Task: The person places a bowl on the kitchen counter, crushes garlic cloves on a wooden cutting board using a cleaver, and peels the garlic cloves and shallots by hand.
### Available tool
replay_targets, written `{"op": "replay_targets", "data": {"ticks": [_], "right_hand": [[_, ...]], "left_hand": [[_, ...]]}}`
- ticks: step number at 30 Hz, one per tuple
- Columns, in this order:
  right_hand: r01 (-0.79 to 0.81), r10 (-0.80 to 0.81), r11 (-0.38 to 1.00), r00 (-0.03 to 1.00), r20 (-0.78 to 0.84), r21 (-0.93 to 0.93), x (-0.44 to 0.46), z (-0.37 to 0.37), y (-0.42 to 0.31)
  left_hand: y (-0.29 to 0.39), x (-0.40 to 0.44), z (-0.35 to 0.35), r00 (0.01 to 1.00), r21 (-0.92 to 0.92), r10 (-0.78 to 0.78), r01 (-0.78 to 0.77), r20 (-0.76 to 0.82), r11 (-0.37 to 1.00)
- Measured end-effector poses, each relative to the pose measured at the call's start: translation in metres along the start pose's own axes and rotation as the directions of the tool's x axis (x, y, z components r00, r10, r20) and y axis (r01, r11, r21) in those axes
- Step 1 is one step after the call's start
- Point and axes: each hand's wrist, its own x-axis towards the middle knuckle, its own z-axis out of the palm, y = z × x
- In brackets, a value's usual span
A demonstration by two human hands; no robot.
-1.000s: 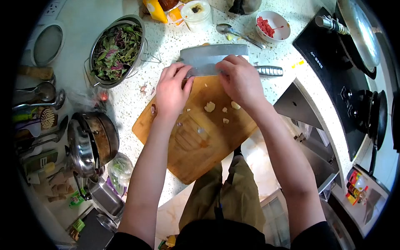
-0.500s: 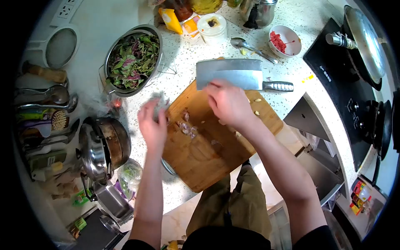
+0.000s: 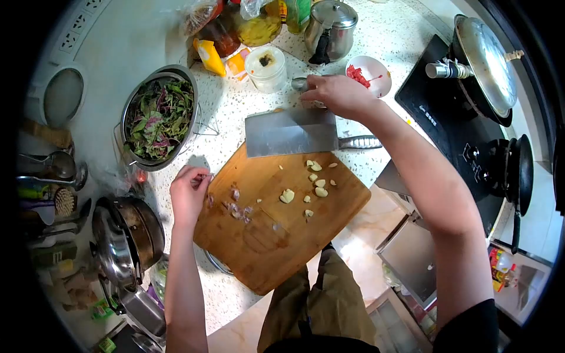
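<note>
At the left corner of the cutting board [image 3: 265,259], my left hand [image 3: 187,189] is closed in a pinch, with a small purplish bit like garlic skin at its fingertips. My right hand [image 3: 340,96] reaches past the cleaver [image 3: 291,132] to the counter, its fingers bent down beside the spoon [image 3: 299,83]; what they hold, if anything, is hidden. The cleaver lies flat across the board's far edge, handle to the right. Peeled garlic cloves [image 3: 287,196] lie on the board's right half, several of them crushed. Purplish garlic skins [image 3: 235,210] are scattered left of them.
A colander of leafy greens [image 3: 159,117] stands at left. Behind are a white-lidded tub [image 3: 266,69], a metal pot [image 3: 332,29] and a bowl of chopped red food [image 3: 369,76]. The stove [image 3: 435,112] is at right, stacked pots [image 3: 126,235] at lower left.
My right hand has moved from above the cleaver to the counter behind it, uncovering the garlic cloves. My left hand has drawn its fingers into a pinch. The camera view has shifted.
</note>
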Motion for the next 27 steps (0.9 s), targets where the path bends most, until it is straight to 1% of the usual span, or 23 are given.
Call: {"op": "replay_targets", "data": {"ticks": [1, 2, 4, 5, 7, 8, 10, 11, 13, 14, 15, 16, 17, 18, 19, 20, 21, 22, 23, 24, 25, 26, 27], "right_hand": [[0.054, -0.052, 0.998, 0.997, 0.06, -0.035, 0.006, 0.0, 0.002], [0.051, -0.049, 0.998, 0.997, 0.058, -0.033, 0.01, 0.0, 0.002], [0.095, -0.075, 0.985, 0.987, 0.141, -0.145, 0.015, 0.004, 0.007], [0.095, -0.074, 0.985, 0.987, 0.142, -0.146, 0.016, 0.005, 0.009], [0.081, -0.068, 0.989, 0.992, 0.104, -0.127, 0.019, 0.013, 0.016], [0.083, -0.07, 0.988, 0.992, 0.104, -0.127, 0.021, 0.017, 0.018], [0.077, -0.064, 0.971, 0.996, 0.066, -0.226, 0.026, 0.023, 0.022], [0.079, -0.067, 0.972, 0.996, 0.06, -0.221, 0.027, 0.024, 0.024], [-0.058, 0.06, 0.991, 0.998, 0.009, -0.123, 0.032, 0.011, 0.013], [-0.1, 0.101, 0.995, 0.991, -0.093, 0.021, 0.033, 0.006, 0.003], [-0.068, 0.104, 0.984, 0.969, -0.223, 0.166, 0.03, -0.009, -0.019], [-0.097, 0.163, 0.955, 0.961, -0.224, 0.28, 0.028, -0.018, -0.046], [-0.126, 0.223, 0.884, 0.96, -0.17, 0.449, 0.022, -0.019, -0.08], [-0.106, 0.223, 0.801, 0.966, -0.129, 0.59, 0.015, -0.002, -0.11], [-0.011, 0.132, 0.829, 0.975, -0.177, 0.559, 0.007, 0.01, -0.143], [-0.071, 0.14, 0.796, 0.988, -0.069, 0.601, 0.007, 0.026, -0.172], [-0.001, 0.035, 0.792, 0.998, -0.043, 0.611, 0.006, 0.04, -0.189], [0.006, -0.022, 0.832, 0.999, 0.023, 0.555, 0.005, 0.055, -0.207], [0.063, 0.003, 0.832, 0.993, -0.118, 0.551, -0.001, 0.062, -0.218], [0.049, 0.042, 0.858, 0.986, -0.164, 0.511, -0.004, 0.056, -0.222], [0.032, 0.075, 0.883, 0.975, -0.209, 0.469, -0.011, 0.047, -0.22], [0.01, 0.085, 0.89, 0.979, -0.188, 0.456, -0.023, 0.039, -0.211], [-0.046, 0.168, 0.909, 0.95, -0.263, 0.415, -0.033, 0.03, -0.199]], "left_hand": [[0.0, 0.0, -0.001, 1.0, -0.01, -0.002, 0.003, 0.03, 1.0], [0.001, 0.001, -0.001, 1.0, -0.008, 0.0, 0.0, 0.032, 1.0], [0.004, 0.0, 0.0, 1.0, -0.018, -0.003, 0.003, 0.026, 1.0], [0.002, 0.0, 0.002, 1.0, -0.019, -0.003, 0.003, 0.027, 1.0], [-0.003, -0.003, 0.005, 0.998, -0.102, -0.053, 0.05, -0.025, 0.994], [-0.004, -0.006, 0.006, 0.998, -0.101, -0.054, 0.051, -0.026, 0.994], [0.002, -0.013, 0.007, 0.976, -0.254, -0.041, -0.015, -0.215, 0.967], [0.006, -0.019, 0.005, 0.975, -0.246, -0.04, -0.015, -0.217, 0.969], [0.019, -0.039, -0.006, 0.957, -0.411, -0.196, 0.094, -0.213, 0.907], [0.017, -0.053, -0.008, 0.964, -0.475, -0.195, 0.087, -0.183, 0.876], [0.024, -0.066, -0.01, 0.969, -0.527, -0.201, 0.096, -0.146, 0.844], [0.035, -0.08, -0.01, 0.965, -0.582, -0.253, 0.17, -0.063, 0.795], [0.045, -0.091, -0.008, 0.955, -0.629, -0.294, 0.241, 0.021, 0.739], [0.045, -0.102, 0.001, 0.951, -0.583, -0.308, 0.255, 0.009, 0.771], [0.046, -0.109, 0.009, 0.948, -0.536, -0.317, 0.267, -0.001, 0.801], [0.053, -0.111, 0.013, 0.934, -0.56, -0.356, 0.304, 0.018, 0.771], [0.053, -0.113, 0.013, 0.936, -0.563, -0.351, 0.301, 0.019, 0.77], [0.051, -0.114, 0.015, 0.936, -0.478, -0.35, 0.3, -0.018, 0.825], [0.05, -0.115, 0.02, 0.936, -0.396, -0.348, 0.304, -0.043, 0.867], [0.053, -0.113, 0.018, 0.939, -0.287, -0.338, 0.307, -0.062, 0.907], [0.053, -0.11, 0.021, 0.962, -0.239, -0.225, 0.186, -0.151, 0.953], [0.058, -0.109, 0.016, 0.982, -0.139, -0.171, 0.159, -0.085, 0.977], [0.069, -0.103, 0.004, 0.993, -0.035, -0.117, 0.117, -0.014, 0.993]]}}
